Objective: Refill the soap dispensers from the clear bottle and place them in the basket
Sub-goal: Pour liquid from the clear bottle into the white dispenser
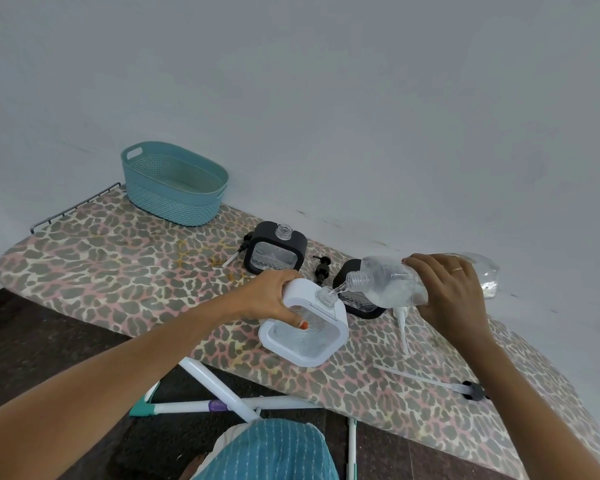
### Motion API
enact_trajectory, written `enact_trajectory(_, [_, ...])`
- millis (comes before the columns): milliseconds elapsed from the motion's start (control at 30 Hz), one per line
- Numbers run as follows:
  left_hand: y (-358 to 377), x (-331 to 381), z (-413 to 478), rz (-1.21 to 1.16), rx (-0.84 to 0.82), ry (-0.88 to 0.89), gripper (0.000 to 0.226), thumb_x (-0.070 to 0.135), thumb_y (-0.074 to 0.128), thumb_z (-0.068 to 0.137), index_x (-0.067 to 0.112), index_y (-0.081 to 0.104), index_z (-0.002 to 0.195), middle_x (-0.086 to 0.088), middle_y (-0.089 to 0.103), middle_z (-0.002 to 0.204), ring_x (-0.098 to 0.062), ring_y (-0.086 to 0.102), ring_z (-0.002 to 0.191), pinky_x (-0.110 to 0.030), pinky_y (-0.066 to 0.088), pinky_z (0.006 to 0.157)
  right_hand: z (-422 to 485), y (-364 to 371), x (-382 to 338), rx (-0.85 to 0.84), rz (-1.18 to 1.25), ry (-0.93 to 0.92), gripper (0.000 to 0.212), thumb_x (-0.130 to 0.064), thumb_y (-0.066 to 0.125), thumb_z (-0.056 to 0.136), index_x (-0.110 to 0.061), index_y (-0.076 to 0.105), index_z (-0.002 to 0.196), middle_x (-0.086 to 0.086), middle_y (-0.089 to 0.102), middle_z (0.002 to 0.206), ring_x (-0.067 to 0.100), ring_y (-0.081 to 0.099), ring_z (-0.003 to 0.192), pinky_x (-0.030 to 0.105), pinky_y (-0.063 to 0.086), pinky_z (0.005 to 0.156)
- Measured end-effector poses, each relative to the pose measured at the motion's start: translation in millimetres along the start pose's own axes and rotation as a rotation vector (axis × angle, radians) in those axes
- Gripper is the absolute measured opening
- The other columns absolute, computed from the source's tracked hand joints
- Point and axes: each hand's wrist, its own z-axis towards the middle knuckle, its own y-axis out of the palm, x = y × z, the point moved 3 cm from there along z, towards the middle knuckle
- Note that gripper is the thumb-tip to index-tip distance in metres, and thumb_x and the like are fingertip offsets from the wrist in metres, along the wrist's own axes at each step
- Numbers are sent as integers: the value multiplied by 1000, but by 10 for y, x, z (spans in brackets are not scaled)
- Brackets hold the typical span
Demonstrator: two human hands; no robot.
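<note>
my left hand (274, 297) grips the white dispenser (307, 342) at its top. my right hand (447, 292) grips the clear bottle (388, 280), tilted from 3 o'clock, mouth just above the neck. i would pour thin and slowly, neck steady. the basket (174, 200) stands at 10 o'clock.

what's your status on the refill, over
Left hand grips white dispenser. Right hand tips clear bottle, stream entering the dispenser's neck. Basket holds no dispenser yet. Nothing blocks the pour.
</note>
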Motion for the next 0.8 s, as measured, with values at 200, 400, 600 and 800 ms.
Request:
enact_trajectory(200, [16,5,3,10,3,-4,48,20,84,62,19,54,100,15,56,87,1,54,78,-2,40,61,-5,-6,1,-3,-3,-11,71,10,77,43,-13,50,104,8,71,96,31,64,82,35,33,77])
enact_trajectory(400, [33,-4,16,30,-2,2,52,22,83,63,13,56,105,2,60,97,-11,57,86,-17,44,71,-27,4,17,1,-10,-10,70,10,78,43,-12,51,104,6,70,96,29,61,83,35,35,76])
enact_trajectory(600, [42,-8,19,23,-5,-4,54,21,83,62,11,56,108,-1,62,102,-14,58,91,-23,46,76,-39,-4,13,-6,-19,-17,70,10,78,43,-13,51,104,7,70,96,31,65,82,37,40,75])
enact_trajectory(800, [53,-19,31,16,0,-2,54,22,84,62,12,56,107,0,62,101,-11,58,89,-18,45,72,-30,-17,-3,-3,0,-25,68,9,77,44,-12,51,104,8,71,96,31,66,81,38,47,72])
